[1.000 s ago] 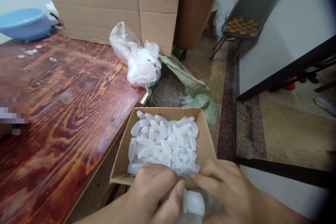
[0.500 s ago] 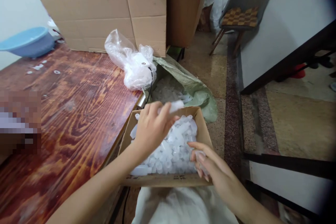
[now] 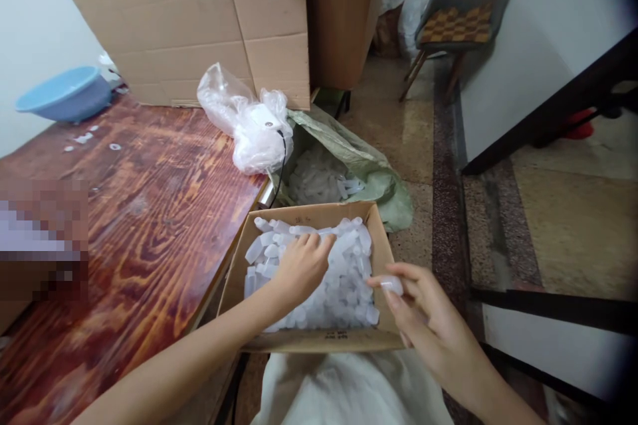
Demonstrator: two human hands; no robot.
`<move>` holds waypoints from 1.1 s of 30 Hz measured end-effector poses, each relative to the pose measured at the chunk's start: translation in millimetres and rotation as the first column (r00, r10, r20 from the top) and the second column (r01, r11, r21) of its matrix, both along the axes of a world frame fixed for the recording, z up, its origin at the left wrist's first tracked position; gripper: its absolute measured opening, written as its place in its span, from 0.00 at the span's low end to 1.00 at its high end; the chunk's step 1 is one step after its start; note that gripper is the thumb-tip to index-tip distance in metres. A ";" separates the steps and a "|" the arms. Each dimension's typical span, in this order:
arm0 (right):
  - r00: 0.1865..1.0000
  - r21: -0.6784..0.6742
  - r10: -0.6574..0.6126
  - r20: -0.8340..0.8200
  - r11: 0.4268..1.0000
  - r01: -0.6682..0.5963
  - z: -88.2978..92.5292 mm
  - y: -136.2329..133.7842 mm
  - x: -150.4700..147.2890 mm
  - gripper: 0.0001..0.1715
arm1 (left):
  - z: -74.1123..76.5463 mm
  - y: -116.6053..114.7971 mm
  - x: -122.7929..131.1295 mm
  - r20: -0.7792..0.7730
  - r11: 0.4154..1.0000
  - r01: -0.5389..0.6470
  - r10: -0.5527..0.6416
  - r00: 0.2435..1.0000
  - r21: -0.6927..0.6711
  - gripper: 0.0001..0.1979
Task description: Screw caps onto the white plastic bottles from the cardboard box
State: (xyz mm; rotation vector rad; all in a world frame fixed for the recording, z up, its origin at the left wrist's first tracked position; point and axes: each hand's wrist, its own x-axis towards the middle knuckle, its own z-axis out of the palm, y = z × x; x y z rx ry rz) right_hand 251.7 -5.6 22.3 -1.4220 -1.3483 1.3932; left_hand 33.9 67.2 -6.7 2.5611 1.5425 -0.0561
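An open cardboard box (image 3: pixel 385 249) in front of me holds a heap of small translucent white plastic bottles (image 3: pixel 343 279); some look like short tubes or caps. My left hand (image 3: pixel 305 264) is down in the box on top of the heap. Its fingers are curled, and their tips are hidden, so what they grip does not show. By the box's right wall, my right hand (image 3: pixel 423 305) pinches a small translucent plastic piece (image 3: pixel 392 285) with a rounded end between thumb and fingers. Beyond the box, a green woven sack (image 3: pixel 349 136) lies open with similar pieces inside.
On the left stands a red-brown wooden table (image 3: pixel 189 186), with a blue basin (image 3: pixel 67 96) and a clear plastic bag (image 3: pixel 254 133) with a cable on it. Large cardboard (image 3: pixel 189 26) rises behind. A chair (image 3: pixel 456 23) stands at the far right.
My left hand has come down and back into the box; the white tube it held near the sack is no longer visible in it. My right hand has shifted slightly right, still holding a piece.
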 end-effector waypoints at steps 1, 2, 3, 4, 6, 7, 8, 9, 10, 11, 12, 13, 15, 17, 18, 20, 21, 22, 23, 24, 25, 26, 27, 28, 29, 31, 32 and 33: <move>0.997 0.066 0.010 0.071 0.998 -0.015 1.0 3.0 0.4 0.16 | 8.4 -4.6 0.8 0.052 1.000 0.025 -0.024 0.998 -0.012 0.19; 0.988 0.128 0.027 0.150 0.991 -0.047 2.4 6.0 1.3 0.15 | 18.0 -10.0 1.4 0.130 0.999 0.041 -0.036 0.991 -0.036 0.22; 0.973 0.187 0.048 0.225 0.978 -0.091 4.1 9.1 2.4 0.14 | 28.3 -15.6 1.6 0.222 0.996 0.053 -0.036 0.974 -0.073 0.24; 0.954 0.239 0.070 0.291 0.960 -0.144 6.2 12.1 3.6 0.13 | 38.8 -21.1 1.6 0.339 0.989 0.062 -0.014 0.941 -0.133 0.22; 0.921 0.327 0.127 0.369 0.910 -0.257 11.3 17.4 4.9 0.12 | 58.6 -30.6 1.1 0.514 0.959 0.115 0.035 0.857 -0.258 0.15; 0.913 0.370 0.156 0.376 0.878 -0.303 14.3 19.5 5.0 0.13 | 67.1 -34.4 0.6 0.563 0.941 0.152 0.049 0.825 -0.303 0.13; 0.909 0.409 0.186 0.372 0.847 -0.341 17.5 21.2 4.7 0.13 | 74.3 -37.7 0.1 0.585 0.925 0.189 0.043 0.810 -0.329 0.13; 0.905 0.441 0.215 0.367 0.816 -0.373 20.7 22.5 4.1 0.14 | 79.9 -40.7 -0.6 0.595 0.913 0.220 0.032 0.803 -0.345 0.15; 0.902 0.469 0.237 0.362 0.790 -0.396 23.9 23.5 3.5 0.15 | 84.1 -43.5 -1.6 0.599 0.901 0.240 0.026 0.800 -0.360 0.18; 0.898 0.493 0.254 0.360 0.766 -0.414 27.1 24.2 2.9 0.16 | 87.0 -46.1 -2.7 0.600 0.892 0.255 0.024 0.799 -0.374 0.21; 0.893 0.511 0.269 0.360 0.745 -0.430 30.2 24.6 2.5 0.16 | 88.5 -48.7 -4.0 0.603 0.887 0.260 0.027 0.797 -0.383 0.23; 0.887 0.521 0.286 0.363 0.727 -0.448 33.3 24.7 2.2 0.15 | 89.1 -51.0 -5.3 0.609 0.885 0.257 0.036 0.792 -0.387 0.26; 0.866 0.512 0.328 0.376 0.705 -0.490 39.4 24.3 1.8 0.14 | 88.4 -54.5 -7.5 0.647 0.886 0.248 0.074 0.759 -0.392 0.28; 0.841 0.496 0.370 0.395 0.685 -0.534 45.0 23.0 1.2 0.12 | 86.8 -55.5 -8.3 0.702 0.870 0.251 0.140 0.698 -0.423 0.26; 0.830 0.501 0.378 0.410 0.667 -0.551 47.2 22.0 0.7 0.11 | 86.2 -55.1 -8.0 0.721 0.857 0.248 0.187 0.667 -0.451 0.24; 0.809 0.548 0.370 0.457 0.599 -0.584 49.7 19.4 -0.9 0.12 | 85.6 -53.2 -6.4 0.729 0.826 0.226 0.286 0.622 -0.517 0.19; 0.804 0.577 0.351 0.480 0.565 -0.590 49.7 18.1 -1.8 0.11 | 85.6 -52.2 -5.5 0.722 0.811 0.210 0.328 0.609 -0.545 0.18; 0.800 0.586 0.331 0.500 0.551 -0.594 49.1 16.7 -2.7 0.10 | 85.7 -51.4 -4.9 0.718 0.805 0.201 0.347 0.603 -0.558 0.17; 0.796 0.574 0.317 0.516 0.561 -0.596 47.8 15.5 -3.5 0.10 | 85.8 -51.0 -4.6 0.719 0.808 0.202 0.342 0.605 -0.553 0.16; 0.792 0.543 0.314 0.524 0.593 -0.595 46.3 14.4 -4.2 0.15 | 86.1 -51.0 -4.7 0.722 0.819 0.203 0.321 0.613 -0.536 0.15; 0.790 0.500 0.319 0.524 0.636 -0.588 44.9 13.4 -4.6 0.23 | 86.4 -51.3 -5.1 0.728 0.838 0.202 0.290 0.622 -0.507 0.15; 0.790 0.458 0.328 0.518 0.673 -0.581 43.9 12.5 -4.6 0.30 | 86.7 -51.8 -5.7 0.732 0.858 0.199 0.259 0.630 -0.474 0.14; 0.793 0.434 0.335 0.509 0.696 -0.573 43.7 11.6 -4.4 0.33 | 87.1 -52.4 -6.3 0.734 0.871 0.196 0.236 0.637 -0.450 0.14; 0.799 0.432 0.333 0.500 0.704 -0.564 44.5 10.7 -3.9 0.35 | 87.5 -52.8 -6.7 0.733 0.877 0.194 0.225 0.642 -0.439 0.14; 0.808 0.448 0.319 0.496 0.703 -0.553 46.1 9.5 -3.3 0.35 | 87.8 -53.0 -6.7 0.733 0.873 0.201 0.225 0.641 -0.444 0.14; 0.810 0.481 0.279 0.516 0.688 -0.544 50.9 7.0 -2.0 0.28 | 88.1 -52.5 -5.5 0.739 0.853 0.232 0.232 0.633 -0.467 0.15; 0.806 0.501 0.256 0.534 0.672 -0.545 53.5 5.7 -1.5 0.23 | 88.1 -51.9 -4.5 0.742 0.838 0.242 0.255 0.619 -0.490 0.15; 0.797 0.532 0.237 0.556 0.636 -0.560 55.9 4.5 -1.4 0.17 | 88.0 -51.2 -3.4 0.744 0.807 0.254 0.303 0.596 -0.533 0.15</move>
